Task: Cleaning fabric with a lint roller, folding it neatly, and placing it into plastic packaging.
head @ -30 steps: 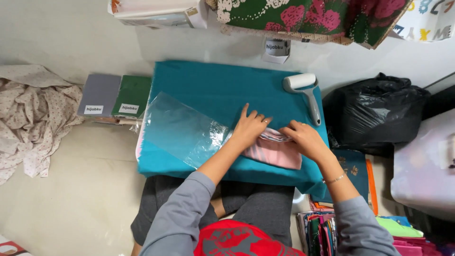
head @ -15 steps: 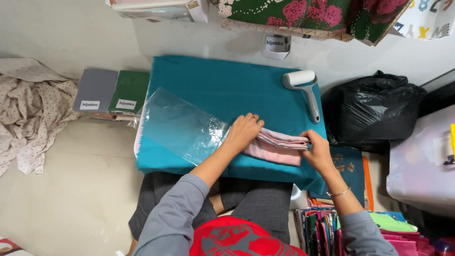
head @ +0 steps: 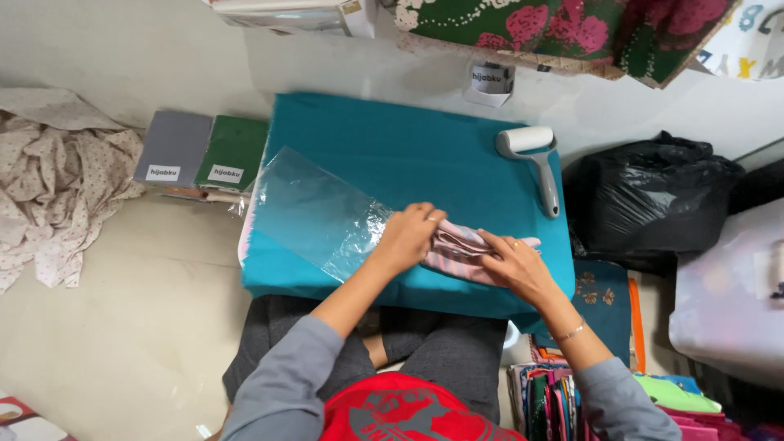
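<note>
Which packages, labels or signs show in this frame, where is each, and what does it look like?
Grey flat packet: left of the teal table, rectangular, small white label.
Green flat packet: beside the grey one, white label.
Clear plastic sleeve: on the teal cloth, its end under the left hand.
White tag holder: on the wall above the table.

Beyond the hands' grip on the pink cloth (head: 465,249), bare teal cover (head: 392,143) lies open; the roller (head: 535,159) blocks far right, plastic bag (head: 314,212) lies left.
</note>
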